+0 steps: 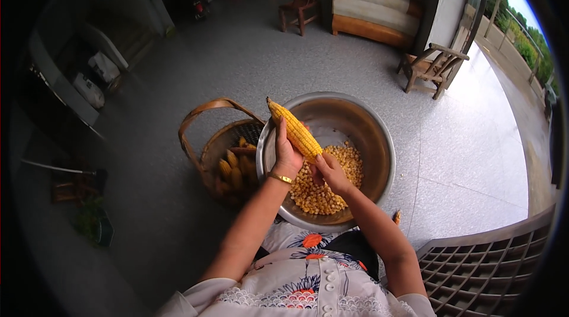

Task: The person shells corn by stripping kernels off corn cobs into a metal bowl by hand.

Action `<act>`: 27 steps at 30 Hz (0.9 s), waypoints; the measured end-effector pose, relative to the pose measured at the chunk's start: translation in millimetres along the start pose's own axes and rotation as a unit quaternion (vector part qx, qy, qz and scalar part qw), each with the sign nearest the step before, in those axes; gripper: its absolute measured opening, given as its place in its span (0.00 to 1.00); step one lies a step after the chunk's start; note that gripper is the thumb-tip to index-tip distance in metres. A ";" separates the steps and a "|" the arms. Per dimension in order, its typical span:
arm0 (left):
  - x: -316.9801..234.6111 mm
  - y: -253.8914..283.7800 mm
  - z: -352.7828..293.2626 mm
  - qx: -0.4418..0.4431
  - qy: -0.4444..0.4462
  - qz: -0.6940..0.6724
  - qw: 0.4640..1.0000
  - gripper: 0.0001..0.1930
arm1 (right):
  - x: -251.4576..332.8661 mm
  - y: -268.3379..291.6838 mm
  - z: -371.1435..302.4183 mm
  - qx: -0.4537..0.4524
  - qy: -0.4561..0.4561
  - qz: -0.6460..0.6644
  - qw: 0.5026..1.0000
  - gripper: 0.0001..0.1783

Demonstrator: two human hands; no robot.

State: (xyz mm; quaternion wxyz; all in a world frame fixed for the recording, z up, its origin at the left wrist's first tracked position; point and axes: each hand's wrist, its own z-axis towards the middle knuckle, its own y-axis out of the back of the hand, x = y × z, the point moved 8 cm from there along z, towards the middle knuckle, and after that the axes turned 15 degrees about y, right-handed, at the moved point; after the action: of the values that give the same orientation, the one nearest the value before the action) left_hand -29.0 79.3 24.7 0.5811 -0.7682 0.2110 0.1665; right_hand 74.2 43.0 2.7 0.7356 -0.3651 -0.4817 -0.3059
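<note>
An ear of yellow corn [295, 132] lies slanted across my hands above a wide metal basin [377, 136]. My left hand [287, 154] is wrapped round its middle from below, with the thumb along its side. The fingers of my right hand [331, 173] close on the lower right end of the ear, thumb against the kernels. Loose corn kernels [320, 198] are heaped in the near part of the basin, under my hands. Part of the heap is hidden by my hands and forearms.
Left of the basin stands a handled woven basket [204, 160] with several corn cobs [232, 166] in it. A small wooden chair [434, 68] is at the right by the doorway. Slatted furniture [492, 263] fills the lower right. A sofa [376, 11] stands at the back.
</note>
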 end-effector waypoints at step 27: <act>8.2 15.5 -2.8 0.106 0.031 -0.076 0.991 0.21 | -5.3 8.8 4.3 -0.081 -0.020 0.049 0.995 0.20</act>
State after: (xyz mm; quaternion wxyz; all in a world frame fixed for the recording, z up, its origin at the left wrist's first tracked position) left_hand -29.9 71.9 8.6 0.6633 -0.7209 0.1862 0.0751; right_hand 77.3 51.8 -3.2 0.7075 -0.4530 -0.4517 -0.3003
